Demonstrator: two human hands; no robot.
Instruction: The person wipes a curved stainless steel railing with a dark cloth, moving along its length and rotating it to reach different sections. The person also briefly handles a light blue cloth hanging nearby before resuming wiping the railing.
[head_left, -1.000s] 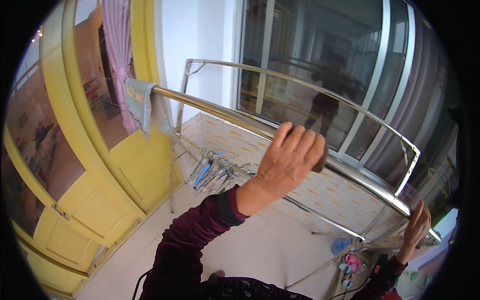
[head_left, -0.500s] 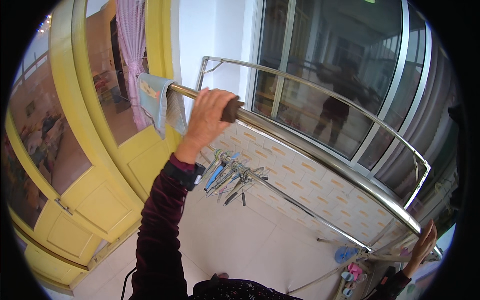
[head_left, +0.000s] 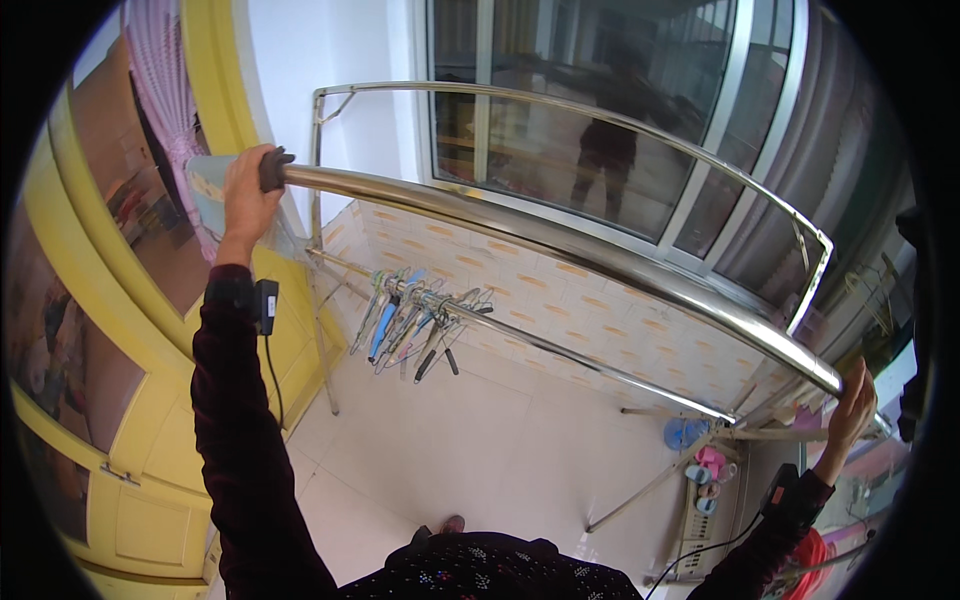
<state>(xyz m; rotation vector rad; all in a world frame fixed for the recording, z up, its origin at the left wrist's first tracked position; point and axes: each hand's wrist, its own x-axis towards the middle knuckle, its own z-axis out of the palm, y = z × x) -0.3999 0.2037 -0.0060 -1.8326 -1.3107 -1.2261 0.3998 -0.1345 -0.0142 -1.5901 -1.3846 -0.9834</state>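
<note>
A long shiny metal bar [head_left: 560, 238] of a clothes drying rack runs across in front of me at chest height. My left hand [head_left: 250, 196] is closed around a dark brown cloth or pad [head_left: 273, 169], pressed on the bar near its left end. A light blue-grey towel [head_left: 208, 182] hangs over that end, right beside the hand and partly hidden by it. My right hand [head_left: 850, 410] grips the bar near its right end, fingers together against it. Below, several clothes hangers [head_left: 410, 318] hang bunched on a lower rail [head_left: 590, 366].
A thinner upper rail [head_left: 560, 102] arches behind the bar, before a sliding window [head_left: 590, 170]. Yellow doors [head_left: 170, 430] stand at left. Rack legs [head_left: 640, 497], a blue container [head_left: 685, 432] and pink and blue slippers [head_left: 708, 468] are low at right.
My left hand has slid left along the bar with the dark cloth, up to the hanging towel. The right hand stays at the right end. The whole view has shifted.
</note>
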